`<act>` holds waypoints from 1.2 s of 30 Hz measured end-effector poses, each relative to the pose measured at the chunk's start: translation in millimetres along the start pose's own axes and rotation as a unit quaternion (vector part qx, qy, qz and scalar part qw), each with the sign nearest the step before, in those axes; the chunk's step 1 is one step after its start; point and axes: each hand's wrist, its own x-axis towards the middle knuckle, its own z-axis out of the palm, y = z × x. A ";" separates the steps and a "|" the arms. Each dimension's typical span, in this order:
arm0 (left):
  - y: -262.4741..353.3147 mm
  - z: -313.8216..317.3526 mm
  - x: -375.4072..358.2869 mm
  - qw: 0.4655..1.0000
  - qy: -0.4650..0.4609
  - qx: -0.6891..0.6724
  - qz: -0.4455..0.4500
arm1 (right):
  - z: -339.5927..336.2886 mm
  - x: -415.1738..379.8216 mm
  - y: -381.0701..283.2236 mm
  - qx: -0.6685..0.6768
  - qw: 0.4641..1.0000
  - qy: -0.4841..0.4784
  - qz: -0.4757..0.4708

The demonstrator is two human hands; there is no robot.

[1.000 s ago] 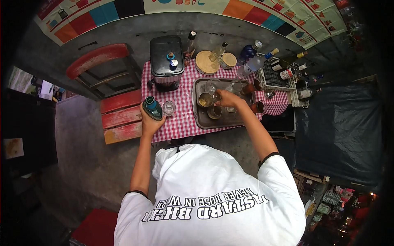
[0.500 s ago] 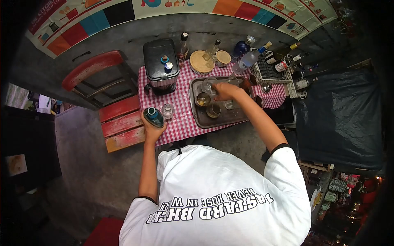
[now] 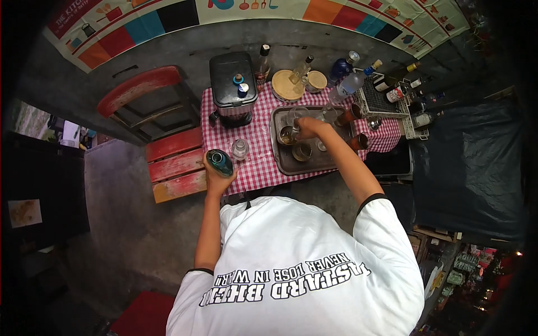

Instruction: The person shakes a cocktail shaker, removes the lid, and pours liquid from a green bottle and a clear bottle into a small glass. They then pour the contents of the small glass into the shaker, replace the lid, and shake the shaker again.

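Note:
My left hand (image 3: 219,181) is wrapped around a dark blue-green glass bottle (image 3: 223,166), whose open mouth faces up. It is at the near left edge of the table, and a small clear glass jar (image 3: 240,149) stands just beyond it. Over the brown tray (image 3: 330,162), my right hand (image 3: 308,129) has its fingers closed on a clear glass (image 3: 295,116), partly hidden by the hand. Right below the fingers is a cup with pale pieces inside (image 3: 287,135). Another glass (image 3: 302,151) stands nearer to me on the tray.
A black-lidded container (image 3: 232,78) stands at the back left on the checkered tablecloth (image 3: 255,176). Round wooden lids (image 3: 287,85) and several bottles (image 3: 351,85) line the back. A wire rack (image 3: 367,103) holds bottles at right. A red wooden chair (image 3: 174,162) adjoins the table's left side.
The whole view has shifted, so the table appears farther right. My right hand has moved slightly left over the tray. My left hand still grips the bottle.

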 end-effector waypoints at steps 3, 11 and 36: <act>-0.4 0.3 -0.5 1.000 -0.003 -0.002 -0.013 | 11.4 -9.5 9.6 0.066 0.996 0.064 -0.015; 4.7 0.0 0.2 0.999 -0.004 -0.011 -0.034 | 61.0 -48.6 -6.3 0.272 0.937 0.220 -0.008; 202.0 -14.7 1.6 0.985 -0.082 -0.139 0.067 | -46.5 -173.4 -56.7 0.411 0.822 0.281 -0.276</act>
